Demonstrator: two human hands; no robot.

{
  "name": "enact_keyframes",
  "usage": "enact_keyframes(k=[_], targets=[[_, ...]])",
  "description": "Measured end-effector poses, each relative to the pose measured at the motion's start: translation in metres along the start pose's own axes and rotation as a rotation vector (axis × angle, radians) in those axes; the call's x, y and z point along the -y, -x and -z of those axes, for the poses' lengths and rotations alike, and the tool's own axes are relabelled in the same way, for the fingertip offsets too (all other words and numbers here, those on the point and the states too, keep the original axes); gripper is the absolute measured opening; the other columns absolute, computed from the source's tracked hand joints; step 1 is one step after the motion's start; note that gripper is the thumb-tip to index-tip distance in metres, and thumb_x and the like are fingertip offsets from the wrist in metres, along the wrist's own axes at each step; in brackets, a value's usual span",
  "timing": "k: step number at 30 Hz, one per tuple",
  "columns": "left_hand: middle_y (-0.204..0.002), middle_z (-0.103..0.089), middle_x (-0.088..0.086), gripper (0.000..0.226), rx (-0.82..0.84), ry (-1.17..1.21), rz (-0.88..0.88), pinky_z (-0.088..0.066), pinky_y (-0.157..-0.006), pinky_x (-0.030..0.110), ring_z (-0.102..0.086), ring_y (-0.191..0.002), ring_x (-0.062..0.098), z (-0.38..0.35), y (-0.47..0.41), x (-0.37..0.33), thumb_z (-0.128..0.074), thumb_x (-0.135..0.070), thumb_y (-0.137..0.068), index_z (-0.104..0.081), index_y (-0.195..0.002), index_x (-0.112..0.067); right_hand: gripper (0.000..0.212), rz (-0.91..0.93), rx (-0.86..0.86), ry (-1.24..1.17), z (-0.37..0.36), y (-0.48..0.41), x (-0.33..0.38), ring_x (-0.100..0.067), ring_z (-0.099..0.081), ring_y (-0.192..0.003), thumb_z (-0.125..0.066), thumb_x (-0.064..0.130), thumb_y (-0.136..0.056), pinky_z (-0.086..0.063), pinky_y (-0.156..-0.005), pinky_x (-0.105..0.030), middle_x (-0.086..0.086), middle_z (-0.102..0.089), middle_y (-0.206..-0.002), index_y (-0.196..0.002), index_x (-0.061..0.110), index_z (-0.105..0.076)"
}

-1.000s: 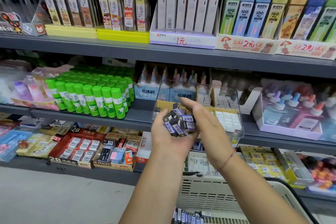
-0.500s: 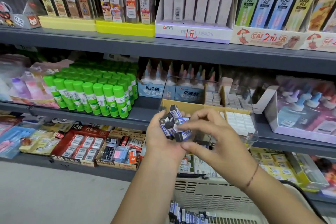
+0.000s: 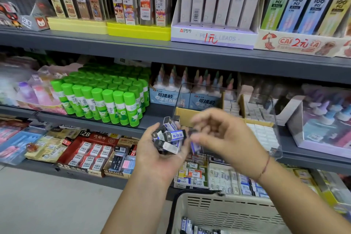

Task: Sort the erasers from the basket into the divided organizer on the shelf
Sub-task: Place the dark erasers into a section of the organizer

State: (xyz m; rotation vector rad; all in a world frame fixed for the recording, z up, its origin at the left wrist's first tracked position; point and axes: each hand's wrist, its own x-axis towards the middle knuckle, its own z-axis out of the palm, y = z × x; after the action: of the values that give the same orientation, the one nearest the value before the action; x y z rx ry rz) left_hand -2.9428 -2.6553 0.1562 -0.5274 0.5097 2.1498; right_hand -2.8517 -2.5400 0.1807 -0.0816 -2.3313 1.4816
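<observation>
Head cam: our left hand is cupped round a heap of erasers. Right hand, fingers curled, sits just right of it, too blurry to tell if it's got one. The organizer is just beyond, far-right, so the right hand's nearer.

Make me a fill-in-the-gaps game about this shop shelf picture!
The left hand holds a pile of ____. The glue sticks have ____ caps. The pale plastic ____ at the bottom holds more of them.
Missing words: erasers; green; basket.
</observation>
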Motion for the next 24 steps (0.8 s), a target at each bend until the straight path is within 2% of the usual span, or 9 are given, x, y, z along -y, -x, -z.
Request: enact_keyframes(k=[2, 4, 7, 10, 12, 15, 19, 21, 24], targets=[[-0.073, -0.067, 0.016, 0.024, -0.012, 0.105, -0.038, -0.053, -0.076, 0.040, -0.062, -0.079, 0.026, -0.002, 0.001, -0.009, -0.059, -0.019, -0.089, -0.066, -0.080, 0.001, 0.027, -0.083, -0.214, -0.025, 0.008, -0.015, -0.013, -0.014, -0.061, -0.068, -0.073, 0.004, -0.078, -0.057, -0.073, -0.030, 0.003, -0.066, -0.075, -0.090, 0.027, -0.069], [-0.071, -0.067, 0.015, 0.022, -0.018, 0.131, -0.078, -0.053, -0.076, 0.041, -0.063, -0.077, 0.026, -0.003, 0.003, -0.017, -0.059, -0.018, -0.089, -0.066, -0.080, 0.000, 0.021, -0.215, -0.301, 0.130, 0.008, -0.033, -0.037, -0.020, -0.067, -0.066, -0.073, 0.006, -0.079, -0.059, -0.075, -0.039, 0.001, -0.067, -0.071, -0.082, 0.027, -0.068], [-0.067, -0.067, 0.015, 0.020, -0.036, 0.140, -0.112, -0.054, -0.077, 0.040, -0.063, -0.074, 0.025, -0.004, 0.005, -0.026, -0.058, -0.017, -0.090, -0.066, -0.080, -0.001, 0.017, -0.406, -0.249, 0.323, -0.009, -0.054, -0.075, -0.026, -0.068, -0.070, -0.073, 0.009, -0.080, -0.057, -0.076, -0.043, -0.006, -0.067, -0.073, -0.074, 0.020, -0.062], [-0.074, -0.068, 0.014, 0.019, -0.043, 0.141, -0.146, -0.054, -0.078, 0.041, -0.064, -0.077, 0.025, -0.003, 0.005, -0.031, -0.059, -0.018, -0.090, -0.066, -0.085, -0.001, 0.014, -0.469, -0.220, 0.409, -0.028, -0.068, -0.094, -0.034, -0.068, -0.075, -0.071, 0.012, -0.082, -0.057, -0.074, -0.045, -0.017, -0.070, -0.076, -0.071, 0.009, -0.062], [-0.074, -0.068, 0.015, 0.020, -0.044, 0.138, -0.153, -0.054, -0.078, 0.042, -0.064, -0.079, 0.026, -0.004, 0.006, -0.031, -0.059, -0.018, -0.090, -0.066, -0.084, -0.001, 0.017, -0.469, -0.218, 0.543, -0.031, -0.076, -0.094, -0.033, -0.068, -0.075, -0.070, 0.018, -0.083, -0.057, -0.073, -0.040, -0.018, -0.070, -0.074, -0.074, 0.003, -0.066], [-0.072, -0.067, 0.016, 0.021, -0.057, 0.123, -0.147, -0.054, -0.079, 0.042, -0.063, -0.076, 0.026, -0.004, 0.006, -0.029, -0.059, -0.018, -0.090, -0.066, -0.082, 0.001, 0.019, -0.484, -0.212, 0.707, -0.032, -0.082, -0.084, -0.025, -0.067, -0.078, -0.069, 0.027, -0.085, -0.053, -0.070, -0.028, -0.008, -0.071, -0.079, -0.079, 0.008, -0.069], [-0.076, -0.065, 0.016, 0.023, -0.071, 0.107, -0.121, -0.054, -0.079, 0.042, -0.062, -0.075, 0.026, -0.004, 0.004, -0.027, -0.060, -0.019, -0.090, -0.065, -0.083, 0.002, 0.031, -0.548, -0.260, 0.519, -0.041, -0.086, -0.091, -0.032, -0.069, -0.073, -0.072, 0.025, -0.081, -0.057, -0.072, -0.041, -0.017, -0.070, -0.076, -0.060, 0.013, -0.053], [-0.075, -0.066, 0.016, 0.024, -0.069, 0.102, -0.111, -0.054, -0.080, 0.042, -0.062, -0.075, 0.027, -0.003, 0.003, -0.024, -0.060, -0.019, -0.090, -0.065, -0.081, 0.003, 0.028, -0.576, -0.280, 0.358, -0.044, -0.089, -0.098, -0.035, -0.069, -0.074, -0.073, 0.020, -0.080, -0.057, -0.074, -0.047, -0.020, -0.070, -0.075, -0.061, 0.015, -0.053], [-0.073, -0.066, 0.015, 0.023, -0.069, 0.091, -0.107, -0.054, -0.082, 0.042, -0.062, -0.074, 0.027, -0.003, 0.004, -0.021, -0.060, -0.019, -0.090, -0.065, -0.079, 0.001, 0.014, -0.670, -0.307, 0.113, -0.042, -0.088, -0.095, -0.021, -0.068, -0.067, -0.066, 0.007, -0.085, -0.059, -0.074, -0.036, -0.008, -0.067, -0.068, -0.078, 0.016, -0.058]])
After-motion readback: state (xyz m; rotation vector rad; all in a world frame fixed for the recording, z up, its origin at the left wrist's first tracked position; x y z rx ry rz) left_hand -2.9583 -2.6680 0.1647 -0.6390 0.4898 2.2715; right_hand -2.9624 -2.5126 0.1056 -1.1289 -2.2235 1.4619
